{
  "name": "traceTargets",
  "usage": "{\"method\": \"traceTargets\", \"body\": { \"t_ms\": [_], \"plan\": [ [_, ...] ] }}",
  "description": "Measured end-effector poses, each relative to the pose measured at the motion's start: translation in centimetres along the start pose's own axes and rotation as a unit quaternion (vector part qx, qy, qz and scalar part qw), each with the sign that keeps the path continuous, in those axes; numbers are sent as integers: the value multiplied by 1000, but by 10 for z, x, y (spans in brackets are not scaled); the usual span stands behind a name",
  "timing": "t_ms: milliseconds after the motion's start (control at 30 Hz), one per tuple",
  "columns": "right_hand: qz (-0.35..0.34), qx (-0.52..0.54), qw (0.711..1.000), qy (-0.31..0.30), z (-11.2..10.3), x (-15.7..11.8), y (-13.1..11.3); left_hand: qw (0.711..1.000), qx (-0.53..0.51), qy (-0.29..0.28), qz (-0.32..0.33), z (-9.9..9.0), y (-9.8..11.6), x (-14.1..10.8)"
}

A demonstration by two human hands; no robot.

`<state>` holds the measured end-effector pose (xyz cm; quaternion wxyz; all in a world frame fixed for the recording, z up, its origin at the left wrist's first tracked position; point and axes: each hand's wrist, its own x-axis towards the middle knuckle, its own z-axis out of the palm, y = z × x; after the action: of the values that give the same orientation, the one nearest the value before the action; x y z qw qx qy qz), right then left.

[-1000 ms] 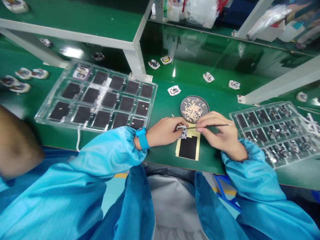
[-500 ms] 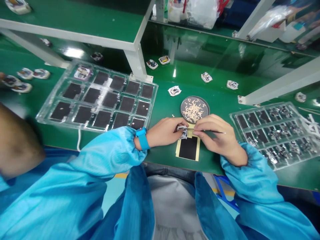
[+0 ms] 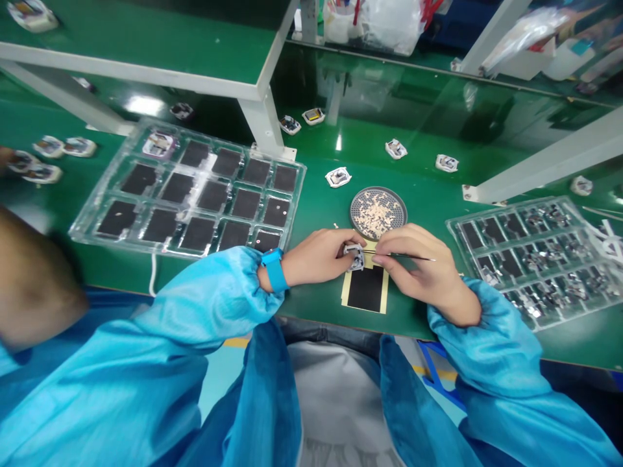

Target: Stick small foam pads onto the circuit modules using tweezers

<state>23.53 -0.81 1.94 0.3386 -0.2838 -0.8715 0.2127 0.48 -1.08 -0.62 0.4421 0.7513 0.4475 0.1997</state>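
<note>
A small white-rimmed device housing (image 3: 357, 258) is pinched in my left hand (image 3: 324, 256), which wears a blue wristband. My right hand (image 3: 418, 269) grips thin metal tweezers (image 3: 411, 257), their tips at the housing's right side. Just beyond both hands sits a round grey dish (image 3: 378, 211) of tiny beige pieces. Below the housing, a black rectangle on a yellow-edged sheet (image 3: 365, 290) lies on the green table. Whether the tweezers hold a tiny piece cannot be made out.
A clear tray (image 3: 195, 188) with black pads and one housing stands left. Another clear tray (image 3: 545, 259) on the right holds metallic parts. Several housings lie behind the dish. Shelf legs (image 3: 265, 123) rise at the back. At far left is another person's arm (image 3: 36, 279).
The whole view has shifted very slightly. My hands keep nearly the same pose, with the housing and tweezers still held.
</note>
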Motion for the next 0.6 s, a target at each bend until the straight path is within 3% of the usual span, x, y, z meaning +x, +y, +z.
{"method": "traceTargets", "body": {
  "t_ms": [133,367,600],
  "plan": [
    [8,-1,1000,-11,2,0,0,1000,-7,-12,6,-1,-3,1],
    [52,60,996,39,-2,-1,3,997,-62,-48,2,-8,-6,6],
    [97,80,992,17,-2,-4,10,996,-76,-45,7,-9,-5,7]
  ]
}}
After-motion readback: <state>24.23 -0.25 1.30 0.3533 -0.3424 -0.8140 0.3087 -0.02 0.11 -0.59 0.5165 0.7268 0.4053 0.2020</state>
